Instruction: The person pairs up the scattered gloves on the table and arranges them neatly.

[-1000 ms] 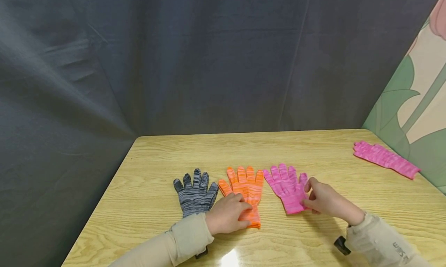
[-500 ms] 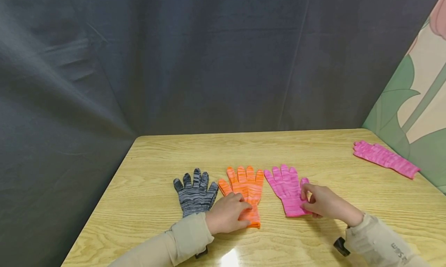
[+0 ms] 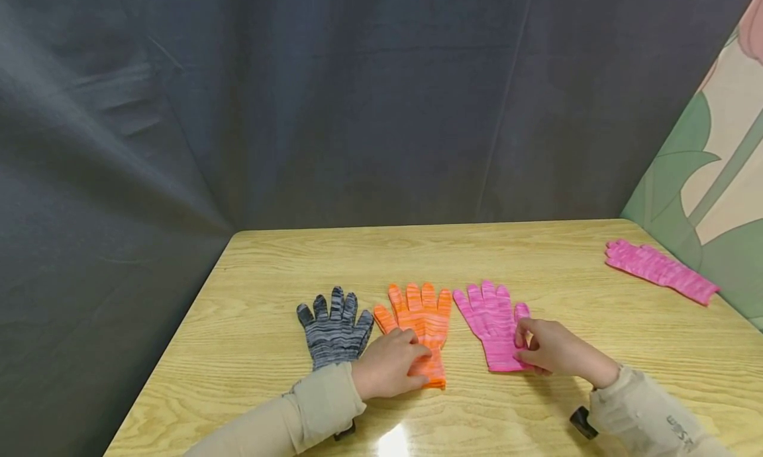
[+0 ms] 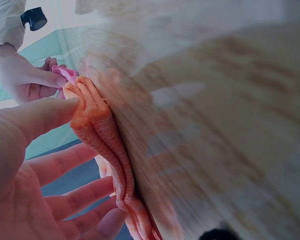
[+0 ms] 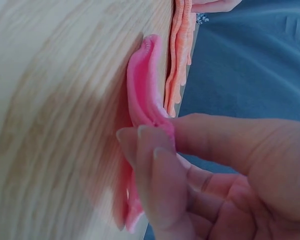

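A pink knit glove (image 3: 493,331) lies flat with fingers pointing away from me. My right hand (image 3: 557,348) pinches its cuff at the right corner. In the right wrist view the thumb and fingers grip the pink cuff (image 5: 140,82), whose opening gapes a little. To the left is an orange knit glove (image 3: 426,324), partly covered by my left hand (image 3: 387,367). Seen from the left wrist, the fairly straight fingers touch the orange glove (image 4: 102,135) and the thumb tip meets its cuff. A grey-black marled glove (image 3: 335,334) lies left of it, its cuff hidden behind my left forearm.
Another pink glove (image 3: 658,271) lies sideways at the right edge of the wooden table (image 3: 357,255). A dark curtain (image 3: 369,112) hangs behind and to the left. A painted wall (image 3: 715,199) with green leaves borders the right side.
The right hand has taken hold of the pink glove's cuff and drawn the glove slightly toward me and to the right. The left hand stays on the orange glove.
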`<state>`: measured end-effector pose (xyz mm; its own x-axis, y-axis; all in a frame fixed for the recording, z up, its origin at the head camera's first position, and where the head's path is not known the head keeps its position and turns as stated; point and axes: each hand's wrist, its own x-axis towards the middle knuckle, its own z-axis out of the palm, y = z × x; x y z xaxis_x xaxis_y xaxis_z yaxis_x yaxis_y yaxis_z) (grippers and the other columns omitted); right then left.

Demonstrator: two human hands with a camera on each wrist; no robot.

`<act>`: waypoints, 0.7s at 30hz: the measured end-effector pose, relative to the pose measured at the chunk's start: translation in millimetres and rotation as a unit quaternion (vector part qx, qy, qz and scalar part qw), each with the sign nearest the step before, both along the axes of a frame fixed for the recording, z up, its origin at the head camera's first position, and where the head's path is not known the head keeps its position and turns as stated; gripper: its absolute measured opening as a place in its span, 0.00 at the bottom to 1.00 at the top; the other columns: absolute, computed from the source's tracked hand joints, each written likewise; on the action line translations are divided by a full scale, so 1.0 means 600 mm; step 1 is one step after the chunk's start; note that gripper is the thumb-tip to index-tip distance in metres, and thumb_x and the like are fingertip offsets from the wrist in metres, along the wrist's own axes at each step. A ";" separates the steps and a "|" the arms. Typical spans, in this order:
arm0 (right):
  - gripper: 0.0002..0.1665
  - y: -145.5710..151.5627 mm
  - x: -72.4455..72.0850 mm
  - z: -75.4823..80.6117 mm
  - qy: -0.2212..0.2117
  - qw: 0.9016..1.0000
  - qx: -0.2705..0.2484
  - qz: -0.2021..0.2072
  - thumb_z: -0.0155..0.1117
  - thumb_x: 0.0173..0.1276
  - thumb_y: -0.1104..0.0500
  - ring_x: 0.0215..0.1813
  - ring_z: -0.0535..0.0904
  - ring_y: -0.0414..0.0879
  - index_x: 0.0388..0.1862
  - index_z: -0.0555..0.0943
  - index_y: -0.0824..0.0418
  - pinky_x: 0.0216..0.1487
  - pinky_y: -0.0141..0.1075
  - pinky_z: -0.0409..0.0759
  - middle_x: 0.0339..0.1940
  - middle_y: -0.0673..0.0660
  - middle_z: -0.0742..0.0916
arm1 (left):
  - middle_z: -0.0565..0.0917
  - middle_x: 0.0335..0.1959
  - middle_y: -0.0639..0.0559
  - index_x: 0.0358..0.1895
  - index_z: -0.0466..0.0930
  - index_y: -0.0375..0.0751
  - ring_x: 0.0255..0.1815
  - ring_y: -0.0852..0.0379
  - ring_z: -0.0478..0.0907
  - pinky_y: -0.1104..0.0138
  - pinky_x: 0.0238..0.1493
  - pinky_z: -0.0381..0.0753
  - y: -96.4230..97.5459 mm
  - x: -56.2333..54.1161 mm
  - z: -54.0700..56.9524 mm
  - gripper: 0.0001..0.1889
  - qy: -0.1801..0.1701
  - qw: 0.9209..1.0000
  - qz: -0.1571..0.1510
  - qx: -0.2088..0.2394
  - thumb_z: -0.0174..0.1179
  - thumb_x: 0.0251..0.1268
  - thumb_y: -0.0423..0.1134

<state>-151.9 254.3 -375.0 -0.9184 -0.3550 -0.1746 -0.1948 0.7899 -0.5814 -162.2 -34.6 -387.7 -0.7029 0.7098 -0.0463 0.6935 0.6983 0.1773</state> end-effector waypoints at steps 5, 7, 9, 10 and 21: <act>0.10 0.001 -0.001 -0.002 -0.005 1.000 0.002 -0.002 0.63 0.60 0.65 0.13 0.71 0.38 0.28 0.69 0.60 0.15 0.27 0.68 0.11 0.48 0.75 | 0.78 0.42 0.56 0.54 0.79 0.53 0.34 0.64 0.68 0.75 0.32 0.66 0.000 0.000 0.001 0.21 -0.001 1.000 0.000 0.000 0.61 0.58 0.54; 0.10 0.001 -0.001 -0.003 -0.007 1.000 0.003 -0.003 0.63 0.60 0.64 0.14 0.71 0.38 0.28 0.69 0.60 0.15 0.28 0.68 0.11 0.48 0.75 | 0.78 0.41 0.56 0.54 0.79 0.53 0.34 0.64 0.68 0.75 0.32 0.65 0.000 0.000 0.001 0.21 0.000 1.000 0.001 0.001 0.61 0.58 0.53; 0.10 0.001 -0.001 -0.003 -0.009 1.000 0.005 -0.004 0.63 0.60 0.64 0.14 0.71 0.38 0.28 0.69 0.60 0.16 0.28 0.69 0.11 0.48 0.74 | 0.78 0.41 0.56 0.54 0.80 0.53 0.33 0.64 0.67 0.75 0.32 0.65 0.000 0.000 0.000 0.21 0.001 1.000 0.000 0.002 0.62 0.58 0.53; 0.10 0.001 -0.001 -0.003 -0.009 1.000 0.006 -0.004 0.63 0.60 0.64 0.14 0.71 0.38 0.27 0.69 0.60 0.16 0.28 0.68 0.11 0.48 0.74 | 0.78 0.41 0.56 0.54 0.80 0.53 0.33 0.64 0.67 0.75 0.32 0.65 0.000 0.000 0.000 0.21 0.001 1.000 -0.001 0.002 0.62 0.58 0.53; 0.11 0.001 -0.003 -0.011 0.003 1.000 0.027 -0.005 0.64 0.59 0.64 0.14 0.69 0.37 0.26 0.69 0.59 0.16 0.28 0.67 0.12 0.47 0.74 | 0.78 0.42 0.56 0.54 0.80 0.54 0.36 0.63 0.69 0.74 0.34 0.68 0.001 0.000 0.001 0.21 0.001 1.000 0.003 -0.005 0.61 0.58 0.54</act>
<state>-153.6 254.8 -381.4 -0.9233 -0.3355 -0.1870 -0.1897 0.8217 -0.5374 -161.9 -34.2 -387.1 -0.7076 0.7047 -0.0516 0.6893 0.7046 0.1687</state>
